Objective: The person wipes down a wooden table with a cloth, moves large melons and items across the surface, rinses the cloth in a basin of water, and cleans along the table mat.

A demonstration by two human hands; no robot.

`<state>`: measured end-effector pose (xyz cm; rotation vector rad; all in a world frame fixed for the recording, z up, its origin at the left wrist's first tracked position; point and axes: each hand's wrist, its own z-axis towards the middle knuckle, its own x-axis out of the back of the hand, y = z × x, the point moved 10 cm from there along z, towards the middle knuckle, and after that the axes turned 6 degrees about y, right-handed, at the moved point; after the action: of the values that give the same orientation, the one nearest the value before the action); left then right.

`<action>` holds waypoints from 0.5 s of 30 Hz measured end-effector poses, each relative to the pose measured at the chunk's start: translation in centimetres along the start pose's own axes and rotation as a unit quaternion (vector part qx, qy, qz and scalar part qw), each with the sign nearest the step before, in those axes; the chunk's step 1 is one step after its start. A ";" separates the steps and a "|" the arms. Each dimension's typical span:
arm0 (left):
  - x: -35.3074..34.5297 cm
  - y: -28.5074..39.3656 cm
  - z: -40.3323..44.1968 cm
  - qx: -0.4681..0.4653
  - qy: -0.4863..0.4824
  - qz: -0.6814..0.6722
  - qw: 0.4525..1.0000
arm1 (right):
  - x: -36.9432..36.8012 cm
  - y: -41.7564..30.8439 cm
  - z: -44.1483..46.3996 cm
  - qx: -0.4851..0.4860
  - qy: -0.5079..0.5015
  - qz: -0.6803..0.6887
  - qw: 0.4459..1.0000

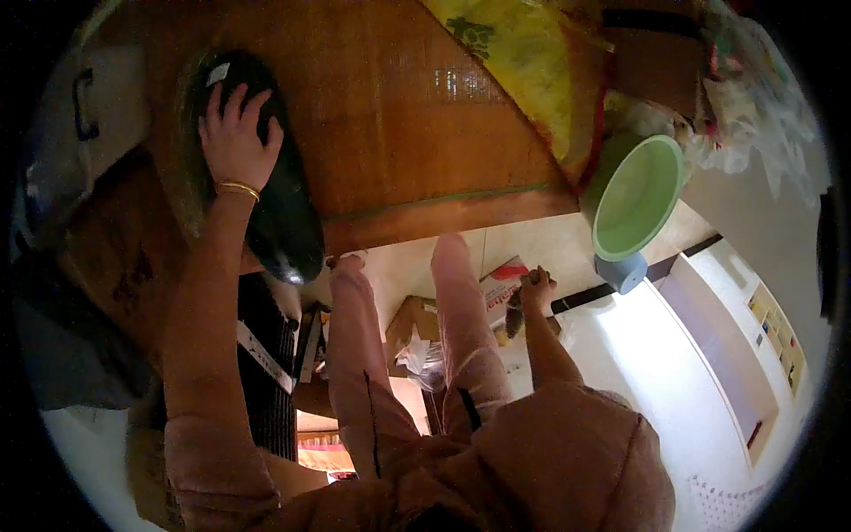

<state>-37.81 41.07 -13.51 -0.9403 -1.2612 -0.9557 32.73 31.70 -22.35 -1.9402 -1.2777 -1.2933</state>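
Observation:
A long, dark green winter melon (pixel 297 199) with a small white label lies on the brown wooden tabletop (pixel 399 115), its shiny near end jutting past the front edge. My left hand (pixel 238 142) rests on its upper part, fingers spread, a gold bangle at the wrist. Low on the right, away from the table, my right hand (pixel 537 288) is closed. Something dark shows beside its fingers, too dim to name.
A green basin (pixel 640 197) sits tilted at the table's right corner, near a yellow plastic sheet (pixel 523 66). Clear plastic bags (pixel 753 97) are behind it. A cardboard box (pixel 124 230) stands at left. Boxes (pixel 415 319) lie on the floor around my legs.

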 end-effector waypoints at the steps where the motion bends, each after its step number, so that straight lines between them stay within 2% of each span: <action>1: -0.1 0.3 0.1 -0.003 0.001 -0.004 1.000 | 1.9 -3.6 -0.4 0.065 0.015 0.044 0.997; 2: -0.3 0.3 -0.2 -0.003 0.002 -0.011 1.000 | 3.8 -7.3 -0.9 0.126 0.030 0.083 0.988; 4: -0.5 0.5 0.1 -0.010 0.014 -0.027 0.999 | 10.2 -21.2 -3.1 0.243 0.027 0.217 0.945; 5: -0.5 0.2 0.0 -0.011 0.014 -0.024 1.000 | 9.7 -24.6 -2.4 0.269 0.030 0.251 0.930; 6: -0.5 0.1 -0.3 -0.013 0.010 -0.020 1.000 | 12.2 -31.6 -3.9 0.368 0.095 0.165 0.910; 7: -0.3 0.2 -0.4 -0.021 0.014 -0.026 0.999 | 11.3 -36.0 -3.7 0.355 0.082 0.159 0.918; 9: -0.5 0.4 -0.2 -0.023 -0.010 0.014 1.000 | 9.7 -46.2 -4.8 0.507 0.168 0.175 0.827; 10: -0.6 0.6 -0.1 -0.029 -0.008 0.014 0.999 | 8.9 -50.4 -5.3 0.495 0.111 0.212 0.835; 11: -0.5 0.7 -0.1 -0.038 0.001 0.024 0.999 | 3.7 -54.8 -4.3 0.521 0.108 0.185 0.826; 12: -0.5 1.0 -0.1 -0.049 0.008 0.035 0.998 | 0.0 -58.2 -3.5 0.497 0.087 0.167 0.847; 14: -0.6 1.4 0.2 -0.081 0.007 0.049 0.996 | -1.5 -58.2 -2.4 0.462 0.060 0.155 0.871; 15: -1.1 0.8 -0.2 -0.066 -0.007 0.050 0.997 | 0.4 -56.0 -2.9 0.501 0.060 0.118 0.855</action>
<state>-37.12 41.21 -14.61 -1.1053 -1.1621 -0.9643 -18.20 54.86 -26.41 -1.1688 -1.2250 -0.4211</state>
